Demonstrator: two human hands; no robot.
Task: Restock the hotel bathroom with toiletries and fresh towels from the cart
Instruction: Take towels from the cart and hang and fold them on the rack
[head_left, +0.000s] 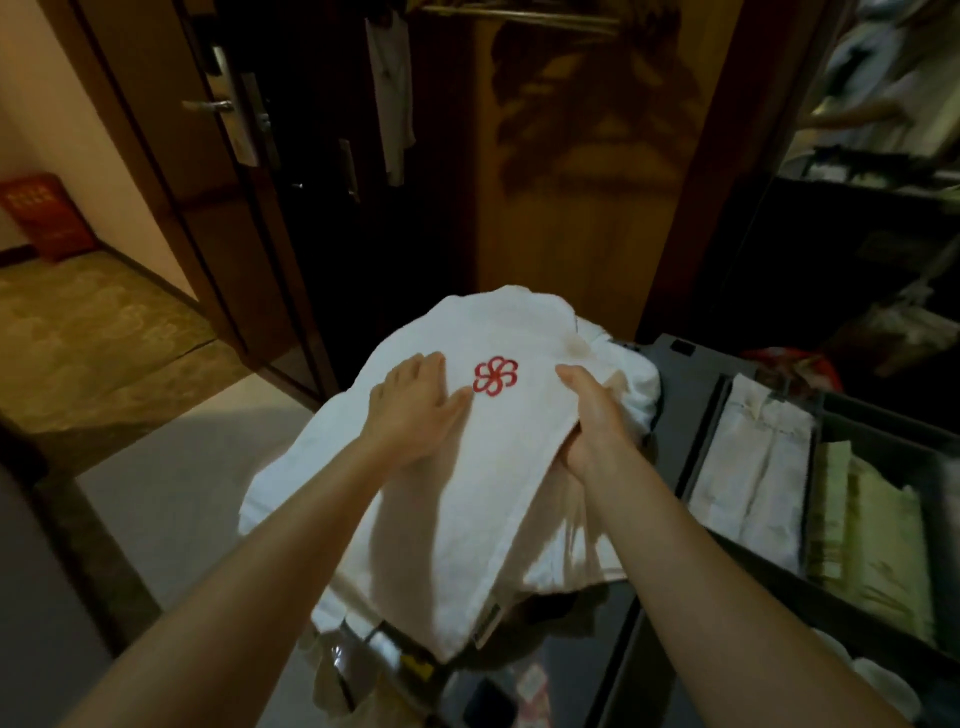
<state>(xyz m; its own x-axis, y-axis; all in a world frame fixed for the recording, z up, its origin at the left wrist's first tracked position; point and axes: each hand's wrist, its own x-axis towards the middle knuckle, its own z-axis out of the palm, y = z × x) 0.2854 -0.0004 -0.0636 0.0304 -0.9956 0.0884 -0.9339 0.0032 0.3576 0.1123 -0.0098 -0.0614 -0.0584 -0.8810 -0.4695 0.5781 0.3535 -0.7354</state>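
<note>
Subject item: one white folded fabric towel (441, 519) with a red embroidered flower emblem (496, 375) on its upper face. It lies draped over a heap of crumpled white linen (631, 387) at the left end of the dark grey plastic cart (693, 415). Its near end hangs down toward the viewer, above blurred items that cannot be identified.

Left hand (415, 410): laid flat on the towel's top face just left of the emblem, fingers straight and together, gripping nothing.

Right hand (592, 415): placed at the towel's right edge, just right of the emblem. The thumb lies on top and the fingers curl under the fold, so this hand has hold of the towel.

Cart contents, right of the towel: one compartment holds flat white paper packets (748, 467). The next compartment to the right holds pale green packets (872, 545). Further shelves beyond are dark and blurred.

Surroundings: a dark wooden door (171, 156) with a metal lever handle (208, 106) stands to the left. A white garment (392, 93) hangs in the dark opening beside it. A brown wooden panel (571, 156) stands behind the towel. A red plastic crate (41, 218) sits against the far left wall, on a patterned green-beige carpet (78, 332).
</note>
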